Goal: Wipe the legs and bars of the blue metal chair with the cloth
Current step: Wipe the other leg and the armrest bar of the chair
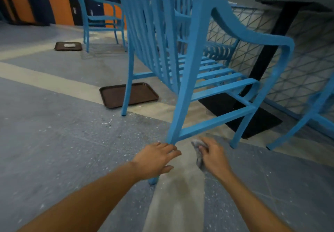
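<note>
A blue metal chair [198, 65] is seen from behind and above, standing on a speckled grey floor [54, 150] and leaning away toward the upper right of the view. Its near rear leg [182, 105] runs as a long slanted line from the chair back down toward the viewer, and its foot is partly hidden behind the left hand [157, 159]. That hand is spread open with fingers relaxed, laid against the lower part of this leg; nothing is gripped in it. The right hand [213, 156] is closed around a crumpled grey cloth [198, 150], held just right of the same leg and just below the low side bar [216, 121], which runs rightward and away to the front leg. The cloth appears not to be touching metal. Both the leg and the bar are judged to be nearest the right hand, with the bar's long axis leading up and to the right.
</note>
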Action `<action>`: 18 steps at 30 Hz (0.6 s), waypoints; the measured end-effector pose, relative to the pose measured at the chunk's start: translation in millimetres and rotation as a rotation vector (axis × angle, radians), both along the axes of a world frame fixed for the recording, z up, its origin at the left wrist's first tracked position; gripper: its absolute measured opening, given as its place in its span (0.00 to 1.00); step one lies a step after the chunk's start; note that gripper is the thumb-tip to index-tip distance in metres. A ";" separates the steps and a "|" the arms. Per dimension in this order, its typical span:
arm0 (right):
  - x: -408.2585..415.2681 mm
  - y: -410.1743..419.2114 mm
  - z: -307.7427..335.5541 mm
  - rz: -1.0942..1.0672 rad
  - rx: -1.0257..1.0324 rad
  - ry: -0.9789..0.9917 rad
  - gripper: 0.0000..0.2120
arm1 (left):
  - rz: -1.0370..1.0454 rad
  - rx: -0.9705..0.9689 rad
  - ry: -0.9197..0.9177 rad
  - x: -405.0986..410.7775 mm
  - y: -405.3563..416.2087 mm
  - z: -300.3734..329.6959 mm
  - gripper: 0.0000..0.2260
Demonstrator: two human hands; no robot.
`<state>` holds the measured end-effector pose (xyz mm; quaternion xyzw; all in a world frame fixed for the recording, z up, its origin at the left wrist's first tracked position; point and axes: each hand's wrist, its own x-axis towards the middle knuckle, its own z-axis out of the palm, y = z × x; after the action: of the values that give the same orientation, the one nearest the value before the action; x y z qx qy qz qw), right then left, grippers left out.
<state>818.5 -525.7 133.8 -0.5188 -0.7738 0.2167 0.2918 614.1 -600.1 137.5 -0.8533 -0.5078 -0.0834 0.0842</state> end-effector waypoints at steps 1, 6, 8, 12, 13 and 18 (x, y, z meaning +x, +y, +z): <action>-1.8 -17.4 -6.5 0.010 0.042 -0.013 0.10 | 0.048 -0.020 -0.022 -10.4 -8.2 -0.3 0.22; -40.1 -74.3 -10.1 0.296 0.078 -0.138 0.16 | 0.350 -0.087 -0.194 -61.2 -38.4 4.7 0.21; -65.5 -79.9 -1.2 0.361 0.066 -0.188 0.17 | 0.467 -0.092 -0.270 -80.3 -46.2 10.2 0.21; -117.0 -71.2 25.5 0.353 0.039 -0.045 0.15 | 0.624 -0.043 -0.430 -111.4 -63.4 20.0 0.21; -130.0 -67.0 31.8 0.336 0.028 -0.007 0.15 | 0.652 -0.015 -0.457 -119.3 -67.4 21.9 0.20; -186.9 -55.7 54.6 0.273 0.081 0.114 0.14 | 0.804 -0.015 -0.552 -146.1 -85.7 49.3 0.22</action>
<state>631.5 -581.5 188.5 -0.3835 -0.8273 0.2523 0.3238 468.0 -685.8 186.8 -0.5360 -0.8011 -0.2640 -0.0342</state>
